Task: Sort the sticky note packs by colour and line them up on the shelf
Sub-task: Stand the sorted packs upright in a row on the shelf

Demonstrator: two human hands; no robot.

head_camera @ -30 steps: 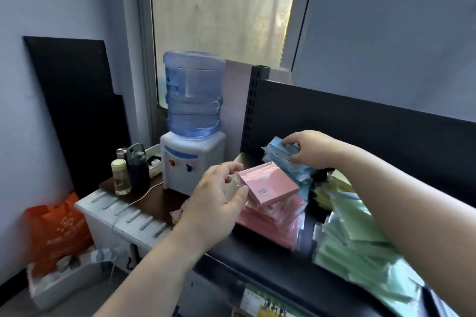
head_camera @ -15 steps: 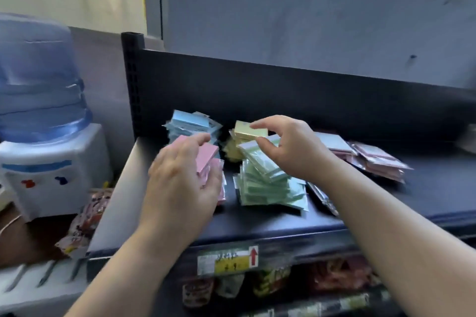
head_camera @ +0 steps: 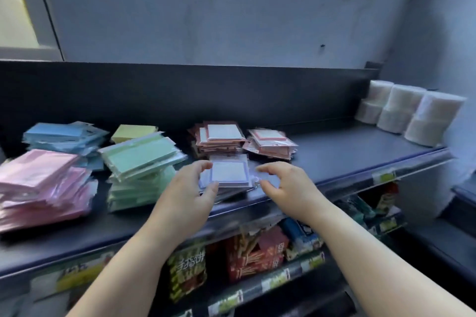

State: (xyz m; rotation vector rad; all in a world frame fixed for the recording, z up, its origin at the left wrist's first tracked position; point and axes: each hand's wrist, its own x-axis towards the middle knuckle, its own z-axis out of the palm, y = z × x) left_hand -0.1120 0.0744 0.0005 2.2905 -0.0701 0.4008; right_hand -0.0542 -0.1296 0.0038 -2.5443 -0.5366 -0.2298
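Observation:
Sorted stacks of sticky note packs lie on the dark shelf (head_camera: 334, 152): pink (head_camera: 43, 183) at the front left, blue (head_camera: 64, 136) behind it, yellow (head_camera: 134, 132), green (head_camera: 141, 162), and two orange-bordered stacks (head_camera: 221, 136) (head_camera: 270, 144) at the back middle. A small pile of purple-bordered packs (head_camera: 229, 172) sits near the front edge. My left hand (head_camera: 190, 188) pinches its left side, thumb in front and fingers behind. My right hand (head_camera: 283, 183) curls round its right side, thumb and fingers at the edge.
White paper rolls (head_camera: 412, 110) stand at the shelf's far right. A black back panel (head_camera: 180, 92) runs behind the stacks. Snack boxes (head_camera: 244, 260) fill the lower shelf, with price labels (head_camera: 383, 176) along the shelf edges.
The view has swung right, away from the water dispenser. My left hand left the pink stack and my right hand left the green stack; both now hold the purple-bordered packs.

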